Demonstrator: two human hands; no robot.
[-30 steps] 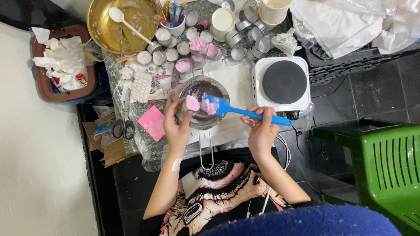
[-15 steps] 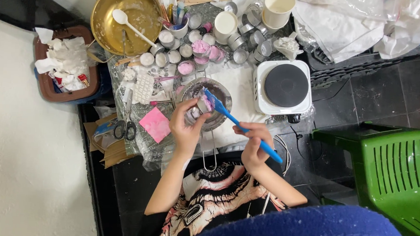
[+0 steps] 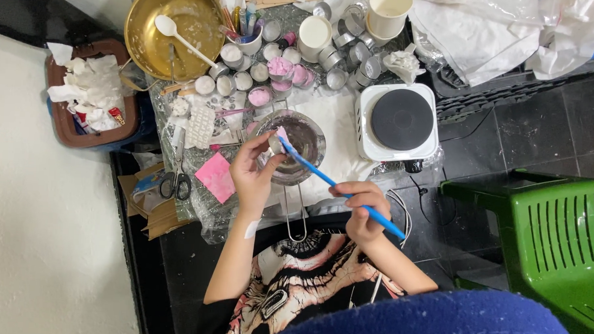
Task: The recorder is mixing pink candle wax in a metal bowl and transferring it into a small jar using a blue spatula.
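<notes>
Right hand (image 3: 360, 212) pinching blue spatula (image 3: 329, 183), blade up-left over bowl (image 3: 309, 138); left hand (image 3: 252, 174) gripping small cup (image 3: 275, 144)

Packaging only; no signs or screens.
- Crumpled clear plastic bags (image 3: 512, 29), far right, heaped on a dark crate.
- Flattened brown cardboard (image 3: 152, 211), near left, under the table edge.
- Small red-and-yellow wrapper (image 3: 116, 116), far left, among white tissue in a brown bin (image 3: 61, 127).
- Clear plastic sheet (image 3: 206, 216) hanging over the near table edge.
</notes>
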